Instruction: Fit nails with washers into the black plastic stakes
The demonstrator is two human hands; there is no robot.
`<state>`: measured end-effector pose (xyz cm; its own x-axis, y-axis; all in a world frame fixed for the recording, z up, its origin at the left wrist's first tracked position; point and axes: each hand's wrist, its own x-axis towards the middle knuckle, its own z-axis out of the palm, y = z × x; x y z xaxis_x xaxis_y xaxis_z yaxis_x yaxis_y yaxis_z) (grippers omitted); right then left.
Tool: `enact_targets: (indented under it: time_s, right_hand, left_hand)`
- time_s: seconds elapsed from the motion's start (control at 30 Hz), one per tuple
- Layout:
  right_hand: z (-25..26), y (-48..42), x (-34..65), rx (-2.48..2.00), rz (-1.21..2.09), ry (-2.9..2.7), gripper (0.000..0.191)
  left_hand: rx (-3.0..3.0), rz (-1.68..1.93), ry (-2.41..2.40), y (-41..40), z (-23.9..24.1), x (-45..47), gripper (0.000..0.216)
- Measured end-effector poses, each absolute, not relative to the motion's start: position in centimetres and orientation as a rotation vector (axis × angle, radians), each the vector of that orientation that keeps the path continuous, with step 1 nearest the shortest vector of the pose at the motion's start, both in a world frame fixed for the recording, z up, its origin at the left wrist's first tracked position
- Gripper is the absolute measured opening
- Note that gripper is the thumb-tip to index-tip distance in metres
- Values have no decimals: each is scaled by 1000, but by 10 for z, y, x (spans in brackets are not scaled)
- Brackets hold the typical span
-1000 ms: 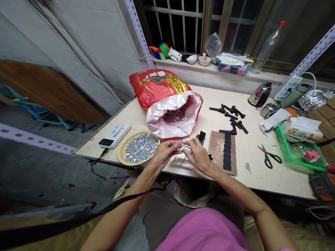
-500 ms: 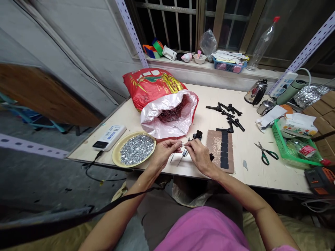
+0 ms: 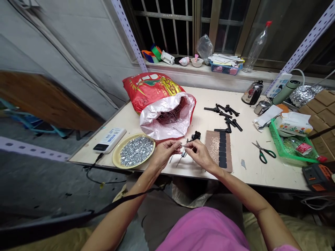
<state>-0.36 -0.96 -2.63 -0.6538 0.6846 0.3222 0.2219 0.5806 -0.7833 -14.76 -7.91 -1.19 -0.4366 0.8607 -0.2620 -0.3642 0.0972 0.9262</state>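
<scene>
My left hand and my right hand meet over the near edge of the table, fingers pinched around thin metal pins with a small silver piece between them. Just behind the hands lies a black plastic part. A yellow plate heaped with small silver washers sits left of my left hand. A red bag with a white liner, full of dark pins, lies open behind the hands. A brown card with black pads lies right of my right hand.
Several black assembled parts lie at mid-table. Green-handled scissors, a green basket, a kettle and a white power strip stand around. The window sill holds small clutter and a plastic bottle.
My hands stay together at the table edge, fingers shifting slightly on the pins. The view has drifted a little, so everything sits slightly further left and lower.
</scene>
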Motion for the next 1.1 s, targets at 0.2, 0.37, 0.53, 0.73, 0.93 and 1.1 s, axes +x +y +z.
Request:
enact_targets:
  time_s: [0.2, 0.37, 0.53, 0.73, 0.93, 1.1]
  right_hand:
    - [-29, -13, 8, -751, 282, -2433, 21]
    - [-27, -13, 13, -750, 283, -2405, 21]
    - [-27, -12, 16, -796, 570, -2287, 17]
    - [-27, -8, 15, -785, 1201, -2074, 20]
    - [-20, -5, 15, -815, 1310, -1844, 19]
    - [-25, -9, 6, -801, 1333, -1697, 19]
  left_hand:
    - [687, 1521, 1451, -81, -11, -142, 39]
    - [723, 1556, 1469, -79, -13, -138, 39]
    - [857, 1580, 1537, -77, -14, -136, 29]
    - [830, 1581, 1487, -73, -15, -131, 30]
    - [648, 1620, 1248, -70, -16, -124, 38]
    - [686, 1670, 1247, -66, -14, -113, 30]
